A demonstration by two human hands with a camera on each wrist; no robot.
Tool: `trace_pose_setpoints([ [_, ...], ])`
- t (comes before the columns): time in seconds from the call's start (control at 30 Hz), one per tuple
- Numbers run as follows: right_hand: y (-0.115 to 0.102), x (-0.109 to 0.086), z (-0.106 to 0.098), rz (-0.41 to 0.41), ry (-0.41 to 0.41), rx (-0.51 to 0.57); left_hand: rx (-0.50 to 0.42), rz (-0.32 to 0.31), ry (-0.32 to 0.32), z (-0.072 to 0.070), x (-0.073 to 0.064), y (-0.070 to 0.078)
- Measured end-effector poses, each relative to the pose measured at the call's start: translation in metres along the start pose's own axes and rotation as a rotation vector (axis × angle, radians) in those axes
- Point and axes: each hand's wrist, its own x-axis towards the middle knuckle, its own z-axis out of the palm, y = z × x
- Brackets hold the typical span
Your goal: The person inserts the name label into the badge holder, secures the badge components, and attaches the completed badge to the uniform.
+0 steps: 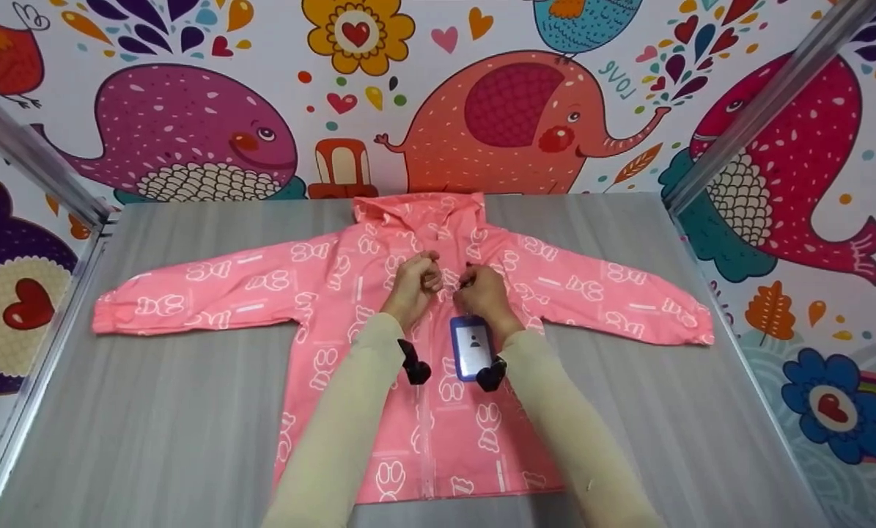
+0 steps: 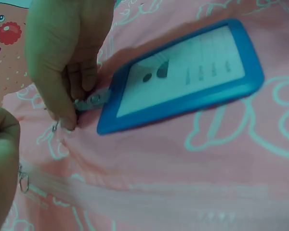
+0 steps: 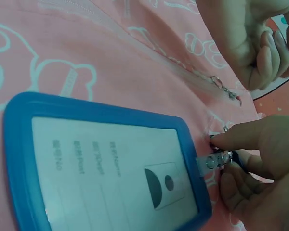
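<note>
A pink hooded jacket [image 1: 350, 315] with white outline prints lies face up, sleeves spread and front zipper running down the middle. My right hand [image 1: 484, 293] is at its chest, right of the zipper, pinching the dark clip end of a blue-framed ID badge [image 1: 471, 348]. A clear snap strap [image 3: 212, 162] joins the badge to that clip. The badge lies flat on the jacket, card side up. Left of the zipper, my left hand [image 1: 414, 286] has its fingers curled, with nothing visible in them. The zipper pull [image 3: 224, 86] hangs near both hands.
The jacket covers much of a grey table [image 1: 166, 411]. Behind it stands a wall [image 1: 445, 88] printed with cartoon animals. Metal posts [image 1: 745, 125] rise at the back corners. A dark wrist mount [image 1: 413, 363] sits on each sleeve cuff.
</note>
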Motion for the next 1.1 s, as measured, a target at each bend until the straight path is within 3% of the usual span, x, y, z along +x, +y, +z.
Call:
trace_pose_setpoints([
  [0.3,0.003,0.001,0.001,-0.072,0.058,-0.003,0.156,0.029,0.137,-0.011,0.000,-0.002],
  [0.43,0.003,0.002,0.001,-0.078,0.057,0.042,0.231,0.025,0.159,-0.011,0.002,-0.008],
  [0.7,0.003,0.004,0.003,0.026,0.023,0.203,0.344,0.044,0.201,-0.011,0.005,-0.016],
  [1.1,0.007,0.004,0.007,-0.005,0.068,0.203,0.575,0.093,0.274,-0.005,0.005,-0.020],
])
